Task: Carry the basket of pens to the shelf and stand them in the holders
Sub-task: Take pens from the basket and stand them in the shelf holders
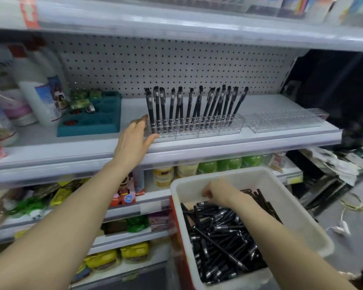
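Observation:
A white basket (298,208) at lower right holds a heap of black pens (222,237). My right hand (216,192) reaches into it with fingers curled at the far end of the heap; what it grips is hidden. On the middle shelf (239,143) a clear holder (197,129) has several black pens (197,105) standing upright in it. My left hand (134,137) has straight fingers and touches the holder's left end. A second clear holder (285,121) sits to the right with no pens in it.
A teal tray (92,120) with small items and white bottles (38,91) stand left of the holders. Lower shelves carry packets, jars and yellow boxes. Papers and cables lie on the floor at right. A pegboard backs the shelf.

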